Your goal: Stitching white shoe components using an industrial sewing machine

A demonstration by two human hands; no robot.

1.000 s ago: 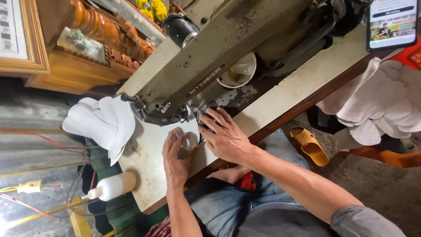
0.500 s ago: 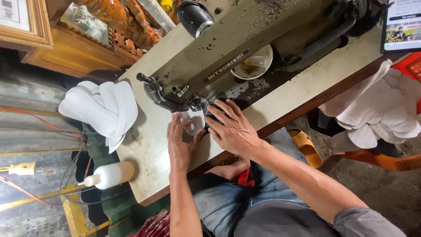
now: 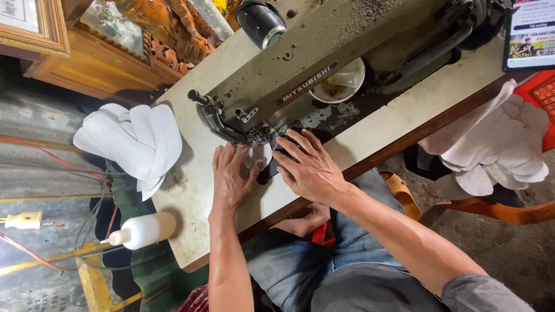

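An olive-green sewing machine [image 3: 324, 75] stands on a pale worktable [image 3: 191, 208]. Under its needle lies a small white fabric piece [image 3: 258, 155]. My left hand [image 3: 231, 179] lies flat on the table with spread fingers pressing the near-left side of that piece. My right hand [image 3: 309, 167] rests palm down just right of the needle, its fingertips on the fabric and the dark plate. Neither hand grips anything; both press down. Most of the fabric is hidden beneath the hands and the presser foot.
A stack of white cut pieces [image 3: 136, 144] hangs over the table's left end. A white squeeze bottle [image 3: 141, 231] lies at the near-left corner. A white bowl [image 3: 341, 86] sits behind the machine. More white pieces [image 3: 497, 144] are piled at right, beside a phone screen [image 3: 529, 32].
The view has shifted and closed in on the machine. Both hands have stayed at the needle, sliding slightly with the fabric piece.
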